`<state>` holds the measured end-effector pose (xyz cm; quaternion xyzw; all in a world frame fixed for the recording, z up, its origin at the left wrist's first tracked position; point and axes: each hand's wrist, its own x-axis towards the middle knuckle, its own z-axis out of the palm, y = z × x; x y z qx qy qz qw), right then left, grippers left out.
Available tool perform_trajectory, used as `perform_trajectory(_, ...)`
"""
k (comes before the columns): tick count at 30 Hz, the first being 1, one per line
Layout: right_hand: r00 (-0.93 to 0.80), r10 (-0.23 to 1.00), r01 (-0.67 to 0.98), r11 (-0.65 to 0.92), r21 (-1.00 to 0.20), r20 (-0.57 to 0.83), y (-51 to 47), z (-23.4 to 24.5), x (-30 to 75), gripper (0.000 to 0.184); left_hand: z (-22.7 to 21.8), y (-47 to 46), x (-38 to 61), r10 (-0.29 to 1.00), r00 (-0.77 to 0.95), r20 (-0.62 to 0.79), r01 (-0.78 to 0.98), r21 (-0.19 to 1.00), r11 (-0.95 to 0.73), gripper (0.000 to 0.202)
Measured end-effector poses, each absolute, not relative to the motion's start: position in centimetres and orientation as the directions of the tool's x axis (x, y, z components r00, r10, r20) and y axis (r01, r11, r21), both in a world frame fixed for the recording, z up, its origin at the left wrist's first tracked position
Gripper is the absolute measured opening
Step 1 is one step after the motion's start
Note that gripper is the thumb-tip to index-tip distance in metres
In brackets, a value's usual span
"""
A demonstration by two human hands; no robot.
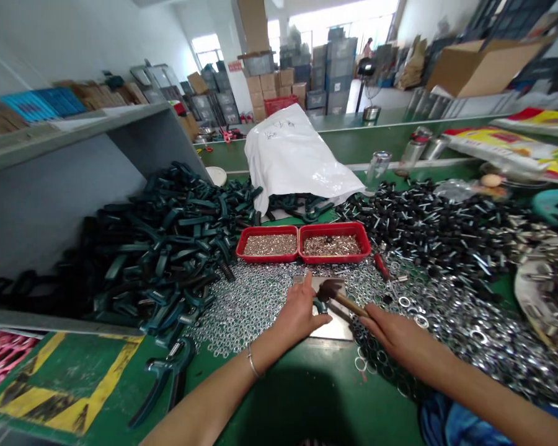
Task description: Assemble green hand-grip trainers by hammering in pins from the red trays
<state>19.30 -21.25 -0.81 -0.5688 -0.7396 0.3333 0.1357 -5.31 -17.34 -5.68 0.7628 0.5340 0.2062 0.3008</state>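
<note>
My right hand (pixel 385 331) is closed around the wooden handle of a hammer (pixel 348 303). The hammer's dark head is over a flat metal plate (pixel 332 331) on the bench. My left hand (pixel 300 310) rests at the plate's left side, with forefinger and thumb spread apart. Between that hand and the hammer shows a small piece of a dark teal part (pixel 320 306), mostly hidden; whether my fingers touch it is unclear. Small metal rings (pixel 246 303) lie scattered left of my left hand. Larger rings (pixel 469 334) are heaped right of my right hand.
Two red trays (pixel 299 243) of tiny metal pins stand beyond the plate. Dark teal clamps (pixel 167 229) pile up at left, one clamp (pixel 167 375) apart in front. Black-headed bolts (pixel 428 217) are heaped at right, near a red-handled screwdriver (pixel 381 266). A white sack (pixel 297 155) stands behind.
</note>
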Motion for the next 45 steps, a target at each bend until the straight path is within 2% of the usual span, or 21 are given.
perform_trajectory(3,-0.346,0.921,0.719,0.137,-0.682,-0.179,-21.0,-1.2,19.1,0.028,-6.0,-17.2,-5.3,0.942,0.335,0.002,0.687,0.684,-0.246,0.112)
perform_trajectory(6,-0.308,0.936,0.743,0.125,-0.658,-0.17,-21.3,-1.9,18.9,0.03,-6.5,-17.3,-5.3,0.943,0.331,0.022,0.679,0.689,-0.254,0.11)
perform_trajectory(11,-0.257,0.929,0.651,-0.037,-0.758,-0.266,-20.8,-4.1,20.1,0.043,-6.2,-17.8,-5.8,0.948,0.319,0.01,0.654,0.721,-0.228,0.102)
perform_trajectory(12,-0.22,0.951,0.658,-0.017,-0.752,-0.215,-20.4,-4.3,20.4,0.043,-5.9,-18.0,-5.8,0.955,0.297,0.002,0.636,0.746,-0.2,0.1)
perform_trajectory(15,-0.139,0.986,0.674,0.159,-0.721,0.087,-19.4,-4.0,20.2,0.042,-4.5,-19.3,-5.5,0.986,0.167,-0.02,0.524,0.849,-0.071,0.092)
perform_trajectory(16,-0.138,0.984,0.636,0.176,-0.751,0.115,-19.2,-3.6,19.7,0.042,-4.1,-19.9,-5.2,0.991,0.13,-0.011,0.479,0.876,-0.053,0.091)
perform_trajectory(18,-0.187,0.982,0.473,0.077,-0.878,-0.014,-18.9,-2.7,18.3,0.041,-3.3,-21.2,-4.5,0.991,0.128,0.049,0.432,0.896,-0.101,0.091)
perform_trajectory(20,-0.259,0.951,0.296,-0.086,-0.951,-0.166,-18.9,-2.0,16.7,0.037,-2.8,-22.1,-4.0,0.972,0.196,0.126,0.452,0.868,-0.204,0.091)
perform_trajectory(21,-0.255,0.949,0.247,-0.12,-0.961,-0.184,-18.9,-2.0,16.2,0.035,-2.6,-22.1,-3.9,0.957,0.248,0.151,0.468,0.846,-0.255,0.091)
perform_trajectory(23,-0.177,0.981,0.252,-0.039,-0.967,-0.085,-19.0,-2.3,15.5,0.029,-2.0,-20.8,-4.3,0.917,0.355,0.183,0.496,0.795,-0.351,0.085)
perform_trajectory(25,-0.137,0.987,0.338,0.124,-0.933,0.081,-19.2,-3.1,15.4,0.022,-1.2,-17.4,-5.2,0.875,0.43,0.221,0.517,0.734,-0.44,0.068)
perform_trajectory(28,-0.162,0.966,0.423,0.254,-0.87,0.203,-19.7,-4.7,15.7,0.019,0.3,-8.6,-6.4,0.866,0.4,0.299,0.633,0.594,-0.497,0.037)
perform_trajectory(30,-0.153,0.971,0.443,0.233,-0.866,0.183,-20.1,-5.9,15.8,0.021,1.0,-1.8,-6.8,0.902,0.369,0.224,0.789,0.437,-0.432,0.035)
perform_trajectory(34,-0.067,0.992,0.442,0.127,-0.888,0.108,-20.5,-8.2,16.2,0.027,0.2,8.5,-6.6,0.923,0.37,0.103,0.851,0.361,-0.382,0.029)
perform_trajectory(36,-0.037,0.998,0.387,0.067,-0.919,0.057,-20.6,-8.8,16.3,0.029,-0.9,11.2,-6.1,0.926,0.372,0.063,0.864,0.34,-0.371,0.024)
perform_trajectory(41,-0.058,0.986,0.017,-0.153,-0.988,-0.154,-19.9,-7.7,15.5,0.038,-2.1,13.0,-5.9,0.912,0.41,0.033,0.862,0.314,-0.399,0.017)
perform_trajectory(45,-0.043,0.948,-0.201,-0.316,-0.927,-0.314,-19.0,-6.1,15.3,0.041,0.2,11.7,-7.8,0.901,0.423,0.101,0.841,0.328,-0.431,0.036)
